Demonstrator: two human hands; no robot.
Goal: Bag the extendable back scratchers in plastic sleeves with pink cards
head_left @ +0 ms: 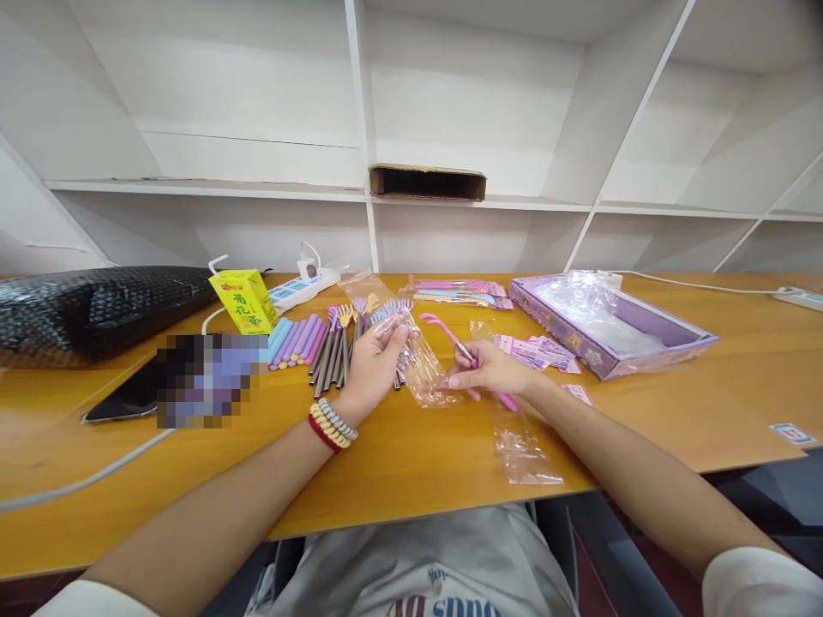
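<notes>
Under white shelves (pixel 476 103) | wooden table (pixel 386 467) — left grip (pixel 371 364) pinching clear bag (pixel 425 375) | right grip (pixel 494 367) clasping pink stick (pixel 507 401)

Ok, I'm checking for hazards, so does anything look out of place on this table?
Yes, one thing: the yellow chrysanthemum tea carton, straw in, sits beside the white power strip, an odd spot for a drink, since a spill might reach it. Nothing looks spilled.

Reads 菊花茶 in green down the yellow drink carton (pixel 245 302), beneath red lettering too small to decipher. Runs upside down, cut off and unclear, across the grey shirt (pixel 443 548). Is illegible on the pink cards (pixel 533 351) and table sticker (pixel 793 434).
</notes>
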